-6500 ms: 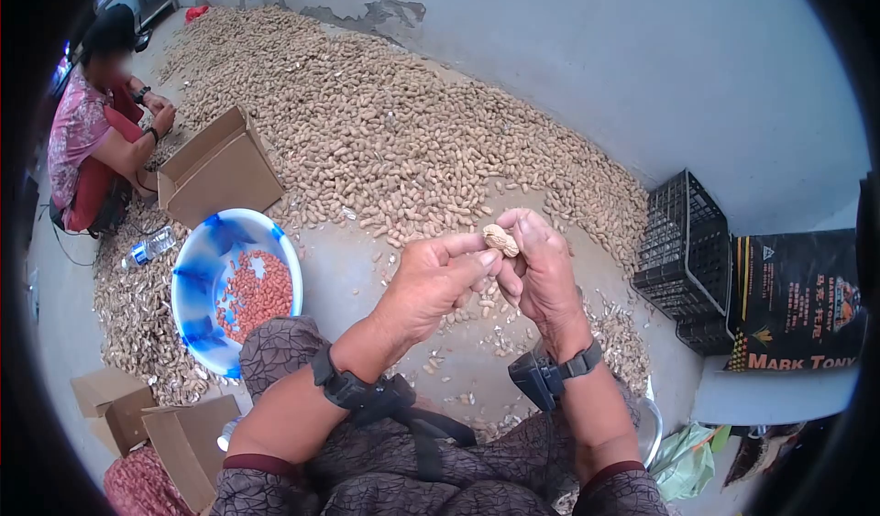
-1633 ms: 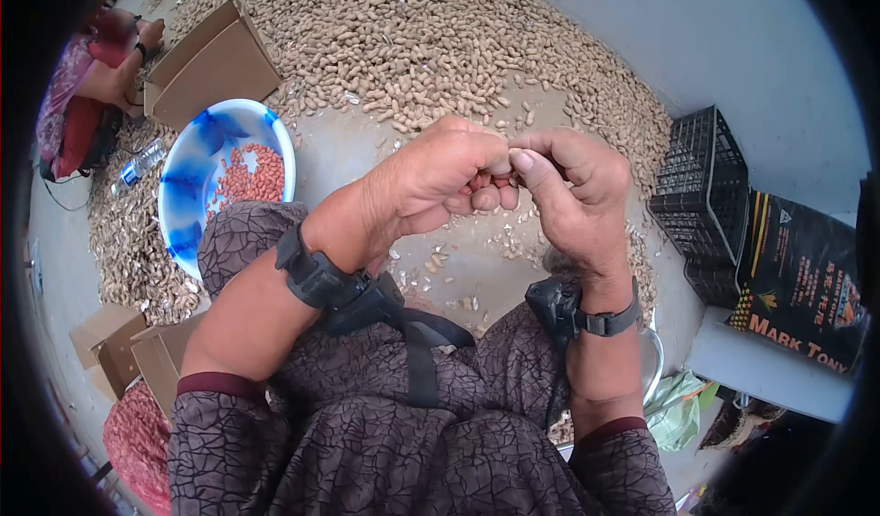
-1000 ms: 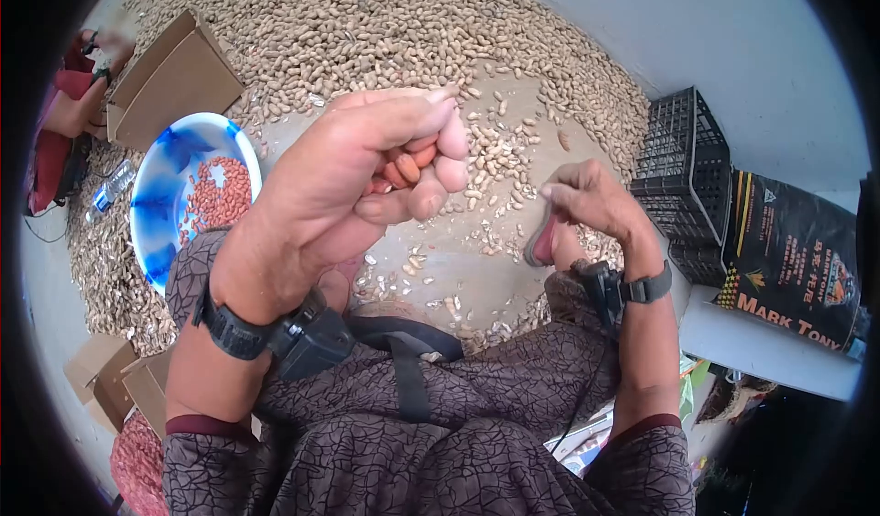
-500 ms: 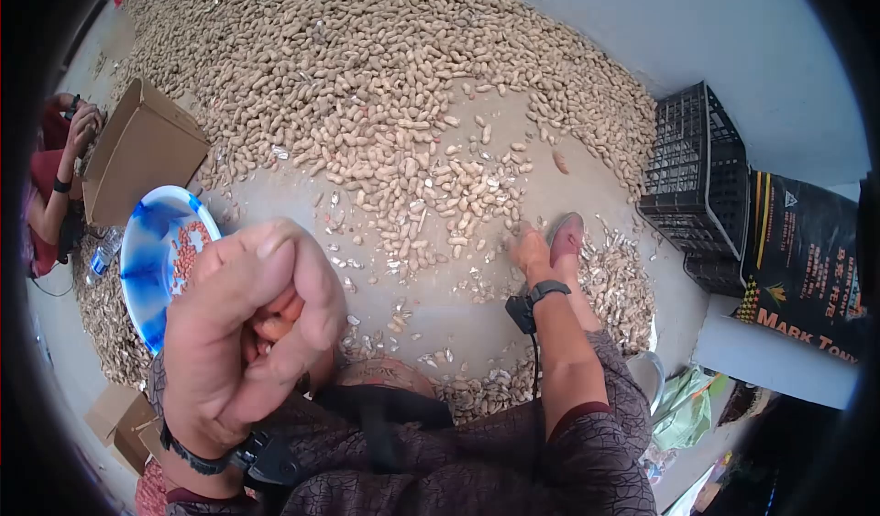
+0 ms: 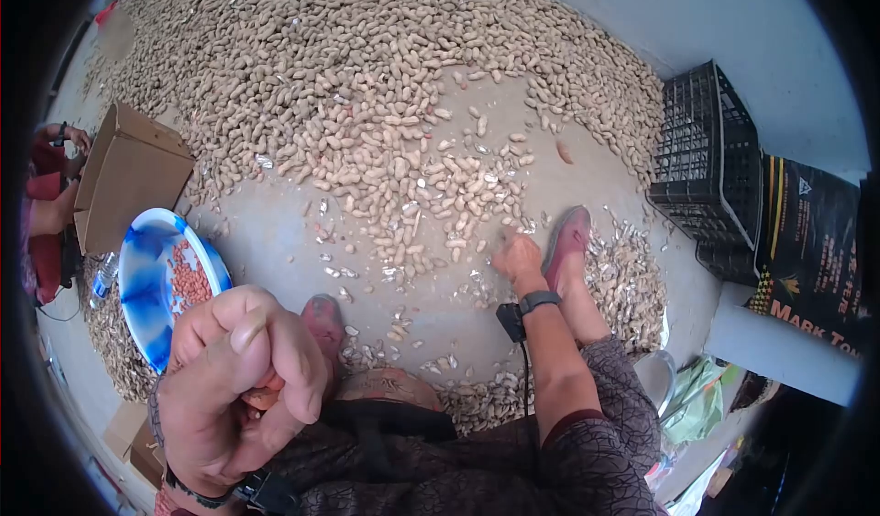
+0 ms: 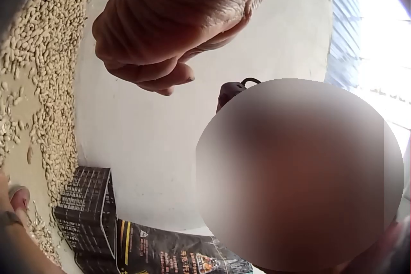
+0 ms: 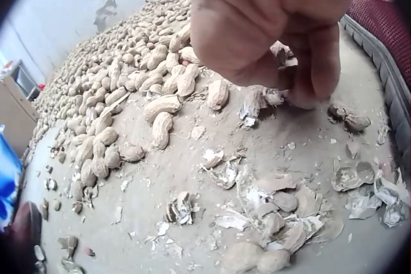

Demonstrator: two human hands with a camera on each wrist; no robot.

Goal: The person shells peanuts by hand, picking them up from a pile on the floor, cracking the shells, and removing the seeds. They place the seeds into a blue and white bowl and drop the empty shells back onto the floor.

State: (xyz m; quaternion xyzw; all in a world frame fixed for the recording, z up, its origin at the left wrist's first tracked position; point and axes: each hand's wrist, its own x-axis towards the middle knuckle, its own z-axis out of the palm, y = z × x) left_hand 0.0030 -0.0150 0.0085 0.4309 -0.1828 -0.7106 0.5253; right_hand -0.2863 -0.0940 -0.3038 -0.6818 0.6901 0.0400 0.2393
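Note:
My left hand (image 5: pixel 252 369), raised close to the head camera, curls round several red-skinned peanut kernels (image 5: pixel 266 395). In the left wrist view the back of this hand (image 6: pixel 170 36) hides them. My right hand (image 5: pixel 520 258) reaches down to the floor beside a red shoe (image 5: pixel 570 239). From the right wrist view, its fingers point down among broken peanut shells (image 7: pixel 253 102), with a pale shell piece showing in the gap behind the thumb; I cannot tell whether the fingers grip it. Whole peanuts (image 7: pixel 164 110) lie to the left of that hand.
A large heap of unshelled peanuts (image 5: pixel 321 85) spreads along the wall. A blue-and-white basin (image 5: pixel 137 282) with kernels stands at left beside a cardboard box (image 5: pixel 137 177). Black crates (image 5: pixel 706 149) and a printed black bag (image 5: pixel 807 241) stand right. Another person's arm (image 5: pixel 55 204) shows far left.
The hands have parted after working together on a peanut. My left hand has come down leftward, still holding kernels; my right hand has dropped to the floor. The head view has shifted.

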